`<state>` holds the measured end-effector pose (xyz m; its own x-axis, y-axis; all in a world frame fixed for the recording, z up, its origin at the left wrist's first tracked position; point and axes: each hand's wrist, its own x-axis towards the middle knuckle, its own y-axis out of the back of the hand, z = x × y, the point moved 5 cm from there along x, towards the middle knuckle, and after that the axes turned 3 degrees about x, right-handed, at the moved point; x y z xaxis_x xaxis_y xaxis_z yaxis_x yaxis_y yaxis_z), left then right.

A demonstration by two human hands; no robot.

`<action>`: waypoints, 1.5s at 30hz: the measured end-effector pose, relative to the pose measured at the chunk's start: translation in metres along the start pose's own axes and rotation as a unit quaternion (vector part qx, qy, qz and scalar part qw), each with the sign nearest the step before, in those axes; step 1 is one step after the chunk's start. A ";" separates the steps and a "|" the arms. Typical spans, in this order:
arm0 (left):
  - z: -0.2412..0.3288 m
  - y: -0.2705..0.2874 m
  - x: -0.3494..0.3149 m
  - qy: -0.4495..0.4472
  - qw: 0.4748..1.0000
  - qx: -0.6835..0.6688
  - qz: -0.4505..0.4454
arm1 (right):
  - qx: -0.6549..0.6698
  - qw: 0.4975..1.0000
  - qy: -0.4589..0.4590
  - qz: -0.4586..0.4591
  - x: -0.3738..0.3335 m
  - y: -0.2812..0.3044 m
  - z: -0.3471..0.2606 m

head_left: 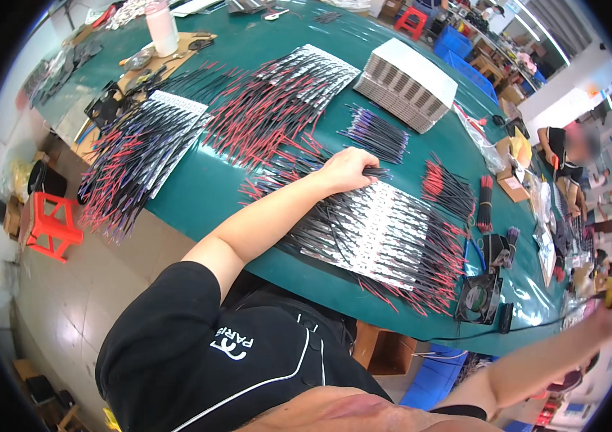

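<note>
Beneath the left hand (pixel 353 171), stretching to both sides of it, a large worktable with a glossy dark-green cover (pixel 194 191). Well left of the hand and lower, on a floor of shiny grey tiles (pixel 90 288), a red plastic stool with an open frame (pixel 54 225). Farther left, a whitish wall (pixel 5 144). Beyond the hand, off to the right, a second red plastic stool (pixel 412 23), blue plastic crates (pixel 471 74), a white wall section (pixel 567 90) and a long bright ceiling tube (pixel 543 33).

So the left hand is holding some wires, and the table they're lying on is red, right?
Not quite: the table is green, as the head view shows. The left hand is indeed holding some wires.
</note>
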<state>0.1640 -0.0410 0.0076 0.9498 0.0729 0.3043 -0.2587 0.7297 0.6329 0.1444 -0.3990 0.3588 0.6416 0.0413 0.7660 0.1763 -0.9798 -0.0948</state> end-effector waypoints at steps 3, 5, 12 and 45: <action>0.000 0.003 0.003 -0.008 1.000 0.008 0.020 | 0.055 0.991 -0.113 0.043 -0.076 0.002 0.068; 0.005 0.027 -0.002 0.036 0.996 0.068 0.051 | 0.135 0.966 -0.192 0.104 -0.127 -0.027 0.120; 0.079 0.064 0.004 -0.091 0.980 0.096 0.148 | 0.270 0.910 -0.292 0.118 -0.244 -0.064 0.204; -0.001 -0.016 0.017 0.062 0.993 0.088 -0.042 | 0.100 0.912 -0.398 -0.015 -0.308 -0.092 0.229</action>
<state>0.1842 -0.0511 0.0016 0.9808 0.1072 0.1628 -0.1942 0.6081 0.7698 0.1012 -0.2766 -0.0138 0.9591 0.2736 0.0730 0.2832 -0.9243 -0.2561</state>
